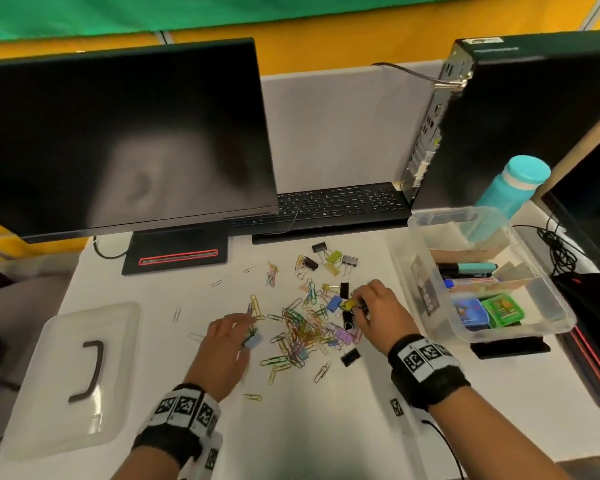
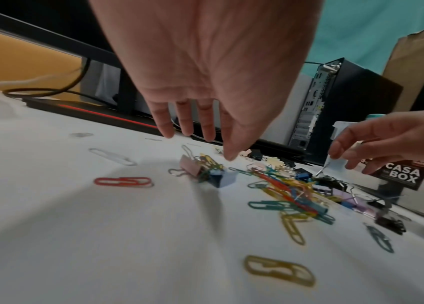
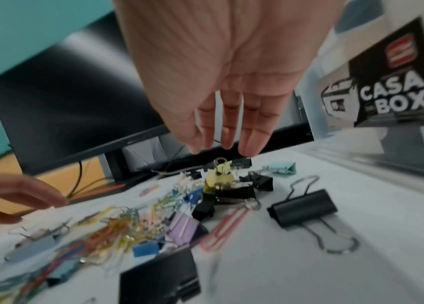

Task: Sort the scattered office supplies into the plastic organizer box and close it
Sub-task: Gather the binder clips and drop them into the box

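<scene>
A pile of coloured paper clips (image 1: pixel 302 330) and binder clips (image 1: pixel 333 261) lies scattered on the white table. The clear plastic organizer box (image 1: pixel 534 327) stands open on the right, with its "CASA BOX" label (image 3: pixel 387 86) facing the pile. Its lid (image 1: pixel 66 375) lies flat at the left. My left hand (image 1: pixel 236 323) hovers with straight fingers (image 2: pixel 229 148) just above a blue binder clip (image 2: pixel 221 176) tangled with paper clips. My right hand (image 1: pixel 364 303) reaches down with straight fingers (image 3: pixel 227 133) over a yellow binder clip (image 3: pixel 218 176) and holds nothing.
Markers (image 1: pixel 471 270) and small green and blue cases (image 1: pixel 501 308) lie in the box. A monitor (image 1: pixel 118 133), keyboard (image 1: pixel 326 206), PC tower (image 1: pixel 499 116), teal bottle (image 1: pixel 513 188) and cables (image 1: pixel 561 251) ring the work area. A large black binder clip (image 3: pixel 304 207) lies nearest the box.
</scene>
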The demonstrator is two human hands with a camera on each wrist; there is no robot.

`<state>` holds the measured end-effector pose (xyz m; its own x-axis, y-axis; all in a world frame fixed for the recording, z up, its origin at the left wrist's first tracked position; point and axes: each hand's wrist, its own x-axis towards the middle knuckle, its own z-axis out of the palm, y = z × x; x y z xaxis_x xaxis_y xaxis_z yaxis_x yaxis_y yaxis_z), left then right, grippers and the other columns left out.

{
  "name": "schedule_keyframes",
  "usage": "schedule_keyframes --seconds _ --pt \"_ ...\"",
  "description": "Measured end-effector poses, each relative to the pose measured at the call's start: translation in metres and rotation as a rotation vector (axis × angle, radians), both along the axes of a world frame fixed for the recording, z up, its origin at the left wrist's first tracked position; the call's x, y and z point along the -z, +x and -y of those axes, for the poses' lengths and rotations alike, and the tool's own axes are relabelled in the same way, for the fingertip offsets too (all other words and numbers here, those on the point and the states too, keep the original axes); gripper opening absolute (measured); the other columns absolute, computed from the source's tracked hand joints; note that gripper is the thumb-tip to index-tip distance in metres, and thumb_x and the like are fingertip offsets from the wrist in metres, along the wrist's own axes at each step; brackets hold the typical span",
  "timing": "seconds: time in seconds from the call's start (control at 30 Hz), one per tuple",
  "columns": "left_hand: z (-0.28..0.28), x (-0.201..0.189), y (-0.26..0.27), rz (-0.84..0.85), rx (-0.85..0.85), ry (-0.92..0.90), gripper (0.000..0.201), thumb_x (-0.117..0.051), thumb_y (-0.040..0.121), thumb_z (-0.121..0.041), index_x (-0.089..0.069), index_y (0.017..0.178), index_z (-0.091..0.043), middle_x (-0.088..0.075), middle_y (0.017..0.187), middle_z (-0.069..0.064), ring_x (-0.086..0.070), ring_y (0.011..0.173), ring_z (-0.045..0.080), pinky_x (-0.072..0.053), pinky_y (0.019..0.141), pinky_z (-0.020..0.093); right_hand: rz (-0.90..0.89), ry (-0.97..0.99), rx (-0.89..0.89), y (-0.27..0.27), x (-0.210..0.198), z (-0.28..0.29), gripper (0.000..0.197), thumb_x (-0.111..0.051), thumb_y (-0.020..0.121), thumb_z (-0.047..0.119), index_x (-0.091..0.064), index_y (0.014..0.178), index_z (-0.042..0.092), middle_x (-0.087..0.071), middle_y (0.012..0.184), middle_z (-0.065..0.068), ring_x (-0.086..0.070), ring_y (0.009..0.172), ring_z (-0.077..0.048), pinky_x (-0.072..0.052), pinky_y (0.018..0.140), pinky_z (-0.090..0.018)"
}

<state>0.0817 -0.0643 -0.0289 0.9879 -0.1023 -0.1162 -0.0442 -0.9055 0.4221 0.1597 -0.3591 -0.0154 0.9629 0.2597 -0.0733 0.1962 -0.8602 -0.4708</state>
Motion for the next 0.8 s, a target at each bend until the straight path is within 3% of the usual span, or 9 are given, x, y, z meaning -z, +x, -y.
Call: schedule_keyframes --seconds 0.07,0.2,0.27,0.33,0.43,0.57,0.6,0.67,0.8 --pt "-0.009 0.001 0.0 -0.006 0.012 0.004 0.052 -0.06 0.086 -0.014 -0.045 0.135 -0.025 -0.044 0.136 -0.005 -0.038 0.122 0.02 -0.042 0.101 0.033 -0.043 -0.017 -0.006 0.01 0.01 -0.009 0.03 -0.055 0.091 0.02 -0.056 0.12 0.016 -0.048 0.119 -0.004 -0.051 0.105 -0.023 -0.052 0.076 -0.036" --pt "-0.013 0.003 0.009 -0.022 0.108 0.023 0.048 -0.06 0.087 -0.018 -0.049 0.132 -0.027 -0.044 0.137 -0.005 -0.04 0.122 0.021 -0.039 0.101 0.032 -0.181 -0.253 -0.057 0.023 0.019 -0.027 0.034 -0.053 0.09 0.021 -0.049 0.124 0.02 -0.046 0.123 -0.007 -0.038 0.117 -0.028 -0.049 0.085 -0.04" --pt "-0.013 0.003 0.014 -0.044 0.137 0.041 0.039 -0.045 0.093 -0.037 -0.051 0.131 -0.029 -0.046 0.135 -0.005 -0.041 0.121 0.019 -0.041 0.099 0.032 -0.208 -0.274 -0.011 0.025 0.019 -0.033 0.028 -0.051 0.089 0.017 -0.05 0.117 0.019 -0.047 0.121 -0.007 -0.036 0.118 -0.03 -0.048 0.084 -0.039" --pt "-0.014 0.007 0.017 -0.042 0.175 0.067 0.06 -0.018 0.092 -0.06 -0.056 0.125 -0.029 -0.051 0.128 -0.004 -0.048 0.113 0.019 -0.049 0.09 0.036 -0.206 -0.277 0.023 0.025 0.02 -0.037 0.025 -0.051 0.086 0.013 -0.052 0.111 0.016 -0.048 0.117 -0.008 -0.036 0.117 -0.03 -0.047 0.083 -0.038" --pt "-0.017 0.011 0.022 -0.012 0.209 0.086 0.088 0.005 0.085 -0.07 -0.064 0.114 -0.023 -0.057 0.118 0.0 -0.055 0.103 0.021 -0.052 0.077 0.033 -0.186 -0.223 0.046 0.024 0.02 -0.037 0.019 -0.052 0.085 0.012 -0.056 0.103 0.012 -0.053 0.109 -0.008 -0.041 0.11 -0.029 -0.044 0.082 -0.034" --pt "-0.018 0.007 0.027 -0.04 0.257 0.103 0.076 -0.005 0.089 -0.064 -0.064 0.111 -0.022 -0.056 0.116 0.0 -0.055 0.102 0.019 -0.049 0.078 0.029 -0.123 0.198 0.236 0.022 0.015 -0.028 0.005 -0.058 0.086 0.008 -0.057 0.087 0.012 -0.061 0.09 -0.008 -0.056 0.081 -0.022 -0.044 0.065 -0.023" --pt "-0.018 0.006 0.028 -0.042 0.259 0.1 0.062 -0.017 0.093 -0.06 -0.063 0.111 -0.022 -0.055 0.116 -0.001 -0.054 0.103 0.019 -0.049 0.081 0.029 -0.133 0.307 0.297 0.021 0.013 -0.025 0.007 -0.057 0.087 0.007 -0.057 0.087 0.014 -0.062 0.088 -0.006 -0.058 0.077 -0.02 -0.043 0.063 -0.02" --pt "-0.019 0.005 0.028 -0.052 0.239 0.059 0.032 -0.052 0.089 -0.043 -0.059 0.114 -0.024 -0.051 0.12 -0.003 -0.049 0.107 0.017 -0.048 0.087 0.032 -0.155 0.474 0.406 0.019 0.01 -0.018 0.008 -0.054 0.09 0.008 -0.057 0.089 0.016 -0.062 0.089 -0.001 -0.059 0.078 -0.019 -0.047 0.066 -0.021" --pt "-0.017 0.001 0.029 -0.042 0.077 -0.176 0.033 -0.068 0.081 -0.038 -0.055 0.11 -0.027 -0.046 0.113 -0.013 -0.041 0.103 0.007 -0.041 0.086 0.02 -0.156 0.748 0.524 0.017 0.001 -0.01 0.011 -0.049 0.094 0.006 -0.056 0.093 0.014 -0.059 0.089 0.0 -0.059 0.08 -0.021 -0.051 0.073 -0.026"
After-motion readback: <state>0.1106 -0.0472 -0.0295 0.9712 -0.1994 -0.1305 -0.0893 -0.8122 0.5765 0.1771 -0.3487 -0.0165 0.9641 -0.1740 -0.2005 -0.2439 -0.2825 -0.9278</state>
